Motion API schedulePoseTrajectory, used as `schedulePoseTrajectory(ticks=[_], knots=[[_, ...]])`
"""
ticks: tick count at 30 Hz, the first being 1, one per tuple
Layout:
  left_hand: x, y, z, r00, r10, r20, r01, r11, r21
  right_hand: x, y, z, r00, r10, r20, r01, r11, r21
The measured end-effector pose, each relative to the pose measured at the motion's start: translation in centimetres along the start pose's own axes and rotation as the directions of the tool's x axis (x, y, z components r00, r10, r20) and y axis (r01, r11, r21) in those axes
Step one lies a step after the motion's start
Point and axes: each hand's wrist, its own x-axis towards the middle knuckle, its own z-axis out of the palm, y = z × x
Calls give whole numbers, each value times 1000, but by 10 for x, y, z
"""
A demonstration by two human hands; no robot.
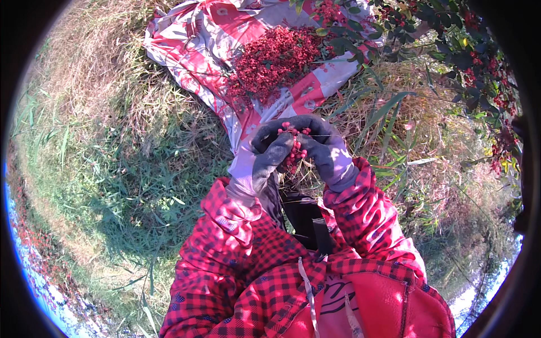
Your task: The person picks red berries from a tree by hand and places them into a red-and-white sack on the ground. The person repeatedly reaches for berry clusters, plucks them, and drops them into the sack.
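Observation:
A small cluster of red berries (296, 153) is held between my two gloved hands, in front of my body. My left hand (267, 158), in a grey and lilac work glove, pinches it from the left with thumb and fingers. From the right, my right hand (323, 148), in a matching glove, has its fingertips on the same cluster. Some of the fingers are hidden behind the others. Just beyond the hands, a heap of red berry clusters (274, 59) with a few green leaves lies on a red and white patterned cloth (190, 63) spread on the grass.
A leafy bush with red berries (473, 63) reaches in from the upper right, its branches hanging over the cloth's right edge. Dry and green grass (148, 186) surrounds the cloth. Long green blades (386, 112) stand right of my hands.

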Motion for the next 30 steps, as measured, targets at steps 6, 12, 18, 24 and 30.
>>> schedulePoseTrajectory(ticks=[6,12,18,24,30], knots=[[5,-22,-11,967,201,-155,-160,957,242,-2,24,10,975,-63,-213,99,981,164],[3,-24,-48,998,-27,-49,14,971,-238,0,33,10,990,-48,-136,89,945,313],[-2,-2,-43,989,-140,45,147,924,-352,3,25,15,992,-99,-74,103,993,58],[0,16,-42,983,-161,-84,170,979,113,13,10,11,981,-88,171,145,924,-353],[-6,19,-42,963,-266,-51,251,947,-199,15,24,15,988,-32,151,5,984,176]])
